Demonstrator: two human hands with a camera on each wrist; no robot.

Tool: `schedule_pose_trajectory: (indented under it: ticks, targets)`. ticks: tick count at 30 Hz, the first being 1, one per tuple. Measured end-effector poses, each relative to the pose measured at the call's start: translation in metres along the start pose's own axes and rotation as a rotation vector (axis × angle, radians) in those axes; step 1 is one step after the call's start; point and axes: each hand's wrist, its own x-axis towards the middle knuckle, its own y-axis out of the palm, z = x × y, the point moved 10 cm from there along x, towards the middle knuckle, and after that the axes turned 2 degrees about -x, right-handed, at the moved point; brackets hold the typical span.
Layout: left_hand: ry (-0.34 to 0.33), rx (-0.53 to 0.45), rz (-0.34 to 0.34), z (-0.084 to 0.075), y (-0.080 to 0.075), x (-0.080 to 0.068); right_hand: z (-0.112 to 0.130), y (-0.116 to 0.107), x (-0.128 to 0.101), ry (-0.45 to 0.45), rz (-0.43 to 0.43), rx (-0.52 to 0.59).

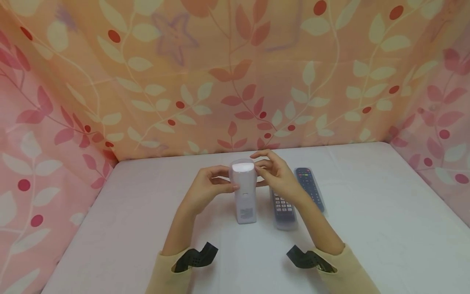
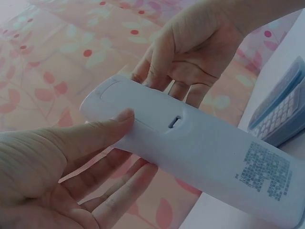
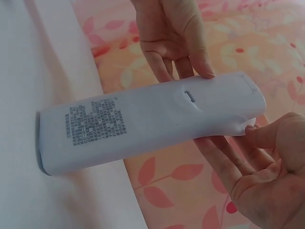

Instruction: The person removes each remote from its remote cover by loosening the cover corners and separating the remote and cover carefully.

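Notably, the white plastic remote in its clear sleeve [image 1: 244, 192] stood tilted, base on the white table [image 1: 367, 212], long axis rising away; left hand [image 1: 207, 190] and right hand [image 1: 277, 173] pinched its top, equally near.

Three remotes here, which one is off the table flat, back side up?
The white remote, propped on its end between left hand and right hand; the two dark remotes lie flat, buttons up.
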Motion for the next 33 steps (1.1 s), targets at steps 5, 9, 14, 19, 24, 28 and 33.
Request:
schedule_pose_trajectory:
  ticks: [5,9,14,19,24,28,33]
  targets:
    - [0.055,-0.063,-0.035,-0.003,0.000,0.002,0.000,-0.004,0.000,-0.018,-0.007,0.017]
    - [0.091,-0.098,-0.088,-0.006,-0.003,0.002,0.001,-0.007,0.000,-0.031,-0.014,0.025]
    - [0.109,-0.124,-0.139,-0.005,-0.008,0.002,-0.003,-0.006,0.000,-0.013,-0.006,0.021]
    - [0.087,-0.113,-0.141,0.000,-0.010,0.004,-0.010,-0.004,0.001,0.016,0.018,0.003]
    - [0.040,-0.048,-0.110,0.005,-0.009,0.003,-0.016,-0.002,0.001,0.039,0.063,-0.023]
    - [0.029,0.017,-0.084,0.008,-0.006,0.002,-0.017,-0.001,0.001,0.047,0.094,-0.044]
    - [0.050,0.084,-0.057,0.016,-0.002,0.001,-0.020,0.001,-0.001,0.080,0.116,-0.053]
